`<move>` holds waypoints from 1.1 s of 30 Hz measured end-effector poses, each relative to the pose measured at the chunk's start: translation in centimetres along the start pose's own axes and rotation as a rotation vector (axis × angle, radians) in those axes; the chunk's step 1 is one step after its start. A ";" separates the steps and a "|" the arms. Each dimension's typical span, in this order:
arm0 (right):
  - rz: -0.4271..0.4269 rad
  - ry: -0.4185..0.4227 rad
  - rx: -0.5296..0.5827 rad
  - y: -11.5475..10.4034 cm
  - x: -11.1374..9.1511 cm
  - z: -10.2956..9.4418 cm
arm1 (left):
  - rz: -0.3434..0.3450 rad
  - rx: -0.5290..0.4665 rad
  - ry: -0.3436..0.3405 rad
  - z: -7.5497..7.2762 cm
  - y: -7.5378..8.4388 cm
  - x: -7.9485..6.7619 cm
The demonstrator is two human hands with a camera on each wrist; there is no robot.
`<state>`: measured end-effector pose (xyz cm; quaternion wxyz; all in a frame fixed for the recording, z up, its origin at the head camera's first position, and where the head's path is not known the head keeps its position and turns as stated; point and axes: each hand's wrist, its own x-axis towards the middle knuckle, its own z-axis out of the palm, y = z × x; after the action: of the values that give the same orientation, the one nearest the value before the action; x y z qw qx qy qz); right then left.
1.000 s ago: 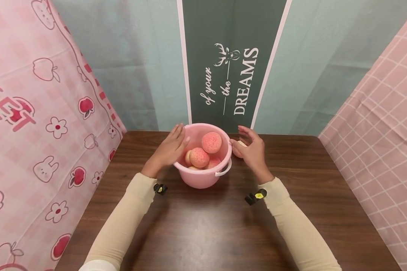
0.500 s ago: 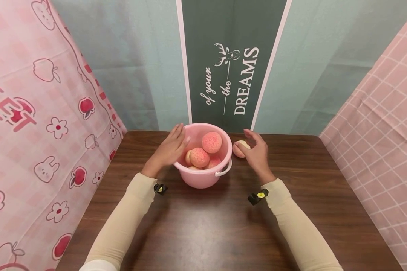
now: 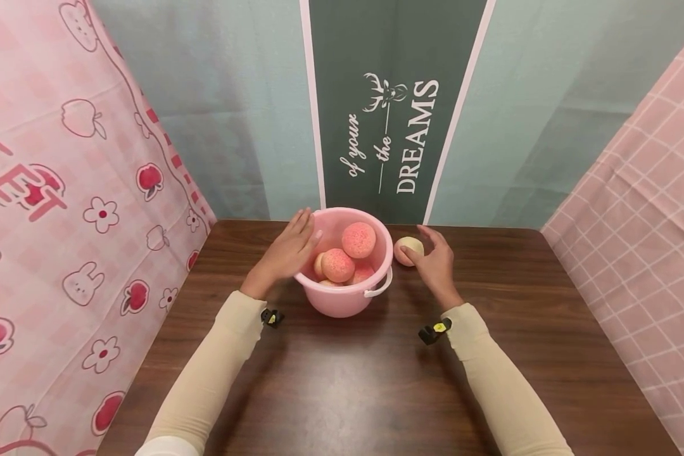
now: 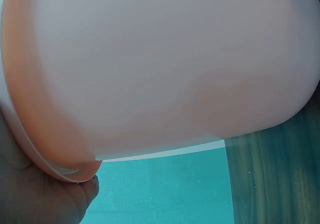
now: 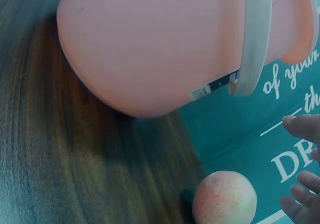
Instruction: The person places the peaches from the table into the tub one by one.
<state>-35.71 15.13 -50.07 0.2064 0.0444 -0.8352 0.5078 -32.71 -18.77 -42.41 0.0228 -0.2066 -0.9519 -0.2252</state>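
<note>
A pink bucket (image 3: 339, 301) with a white handle (image 3: 379, 285) stands upright on the table, several peach-like pink and cream balls (image 3: 358, 240) inside it. My left hand (image 3: 285, 250) rests over the bucket's left rim, fingers extended, thumb on the inner side. In the left wrist view that hand (image 4: 45, 196) lies right against the rim (image 4: 30, 149). My right hand (image 3: 435, 263) is held with fingers parted beside a lone peach-like fruit (image 3: 407, 252), right of the bucket. The right wrist view shows its fingers (image 5: 305, 129) apart from the fruit (image 5: 225, 199).
The brown wooden table (image 3: 342, 386) extends toward me and to both sides. A teal and dark green printed cloth (image 3: 399, 38) hangs behind its back edge. Pink patterned cloths stand at the left (image 3: 120, 221) and right (image 3: 633, 209).
My right hand has drawn away from the bucket's rim to the right, uncovering the lone fruit. My left hand stays on the rim; the bucket and its contents are unmoved.
</note>
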 end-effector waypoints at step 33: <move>0.223 -0.129 -0.071 4.6 -0.2 1.6 | 0.007 0.022 0.017 0.3 -0.1 0.2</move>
<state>-37.31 15.99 -54.63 0.0958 -0.0233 -0.8639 0.4939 -32.91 -18.70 -42.68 0.0337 -0.2076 -0.9534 -0.2164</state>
